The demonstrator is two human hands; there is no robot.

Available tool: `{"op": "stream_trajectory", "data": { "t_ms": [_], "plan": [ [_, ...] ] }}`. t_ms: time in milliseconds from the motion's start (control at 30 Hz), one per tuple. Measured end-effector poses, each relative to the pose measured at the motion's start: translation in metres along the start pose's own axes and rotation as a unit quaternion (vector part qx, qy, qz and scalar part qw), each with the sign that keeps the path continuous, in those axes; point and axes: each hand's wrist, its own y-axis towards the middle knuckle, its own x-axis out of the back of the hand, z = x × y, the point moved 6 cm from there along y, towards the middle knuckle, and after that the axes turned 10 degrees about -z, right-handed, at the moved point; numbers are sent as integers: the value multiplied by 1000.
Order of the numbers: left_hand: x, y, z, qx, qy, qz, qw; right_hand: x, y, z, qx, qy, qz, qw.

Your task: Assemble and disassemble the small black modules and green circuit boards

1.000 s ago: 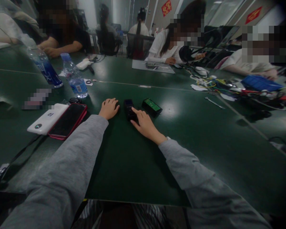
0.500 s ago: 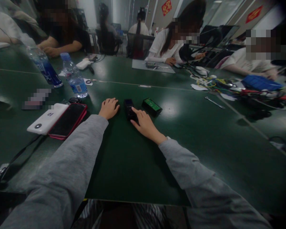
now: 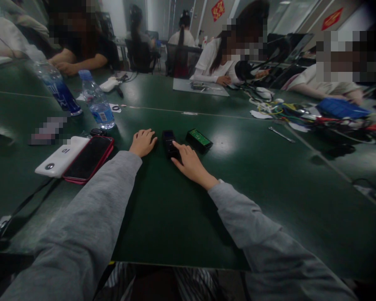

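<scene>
Black remote (image 3: 168,142) points lengthwise away; right hand (image 3: 189,163), fingers open, touches it; left hand (image 3: 143,143) flat beside

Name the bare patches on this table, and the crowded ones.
Bare: the table between both sleeves, and right of the green board up to the wrench. Crowded: left by the phone and bottles; far right, cables.
</scene>
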Motion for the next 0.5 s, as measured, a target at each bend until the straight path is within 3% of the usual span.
{"op": "stream_trajectory", "data": {
  "t_ms": [500],
  "plan": [
    [-1,0,1,-9,6,-9,1000,0,0,1,6,-11,0,1000]
  ]
}}
